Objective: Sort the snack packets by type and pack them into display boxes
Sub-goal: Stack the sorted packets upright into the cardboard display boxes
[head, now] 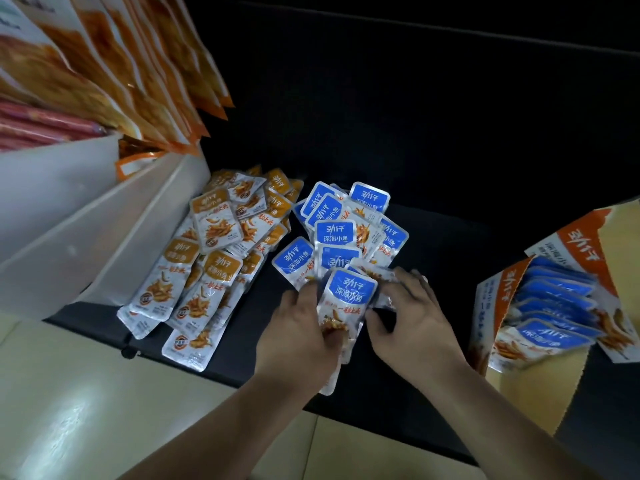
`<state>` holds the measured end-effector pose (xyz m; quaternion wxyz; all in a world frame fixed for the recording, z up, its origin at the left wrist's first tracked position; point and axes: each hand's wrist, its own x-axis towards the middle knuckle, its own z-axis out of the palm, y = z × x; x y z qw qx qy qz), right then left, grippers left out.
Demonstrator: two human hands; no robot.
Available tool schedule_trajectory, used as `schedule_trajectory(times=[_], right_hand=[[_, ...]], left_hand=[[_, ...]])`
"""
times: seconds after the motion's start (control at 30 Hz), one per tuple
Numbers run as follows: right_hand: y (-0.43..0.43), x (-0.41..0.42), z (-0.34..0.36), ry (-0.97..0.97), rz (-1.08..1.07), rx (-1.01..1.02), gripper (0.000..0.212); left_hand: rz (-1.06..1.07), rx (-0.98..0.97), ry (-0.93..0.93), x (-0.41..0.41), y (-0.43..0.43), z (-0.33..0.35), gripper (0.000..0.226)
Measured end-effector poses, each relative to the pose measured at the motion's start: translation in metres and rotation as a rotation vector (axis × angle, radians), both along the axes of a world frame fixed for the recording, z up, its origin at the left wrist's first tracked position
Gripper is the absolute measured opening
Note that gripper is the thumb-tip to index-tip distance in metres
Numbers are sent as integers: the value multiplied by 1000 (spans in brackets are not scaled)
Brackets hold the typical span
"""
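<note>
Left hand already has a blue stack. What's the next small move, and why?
Probably slide the packet under the right hand onto the stack the left hand grips: it lies at the blue pile's near edge, and the box at right shows only blue ones.

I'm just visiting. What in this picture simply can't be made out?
All in the head view:
- How many blue packets the left hand holds: the front packet hides those behind it.
- Whether the right hand grips anything: its fingers are blurred over the pile.
- The far side of the display box: cut off by the right edge.
- The print on the hanging orange bags: too blurred to read.
</note>
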<state>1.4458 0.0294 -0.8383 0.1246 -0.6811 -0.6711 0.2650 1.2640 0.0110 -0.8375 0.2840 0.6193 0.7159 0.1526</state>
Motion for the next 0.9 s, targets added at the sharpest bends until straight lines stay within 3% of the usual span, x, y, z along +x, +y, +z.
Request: schedule_trajectory(times=[0.1,0.23,0.4,0.5,0.63,0.8,0.9], right_hand=[[0,6,0,72,-36,54,45],[-3,11,1,-3,46,14,62],[0,18,2,41,179,53,75],[2,20,2,-38,-2,128,63],[-1,3,6,-187,-79,-1,54],[-6,-1,-2,5,12,6,75],[-8,-8,7,290,-62,-110,94]], left_hand=[[46,16,-35,-6,-1,-2,75],[57,25,-78,-14,-1,-2,78],[-19,43,-142,-19,-1,-1,91],[-91,40,-91,-18,-5,-1,91],[-150,32,15,-12,-7,-4,92],[-145,-2,28,-9,-8,-6,91],[-134,-19,19,-4,-8,-1,91]])
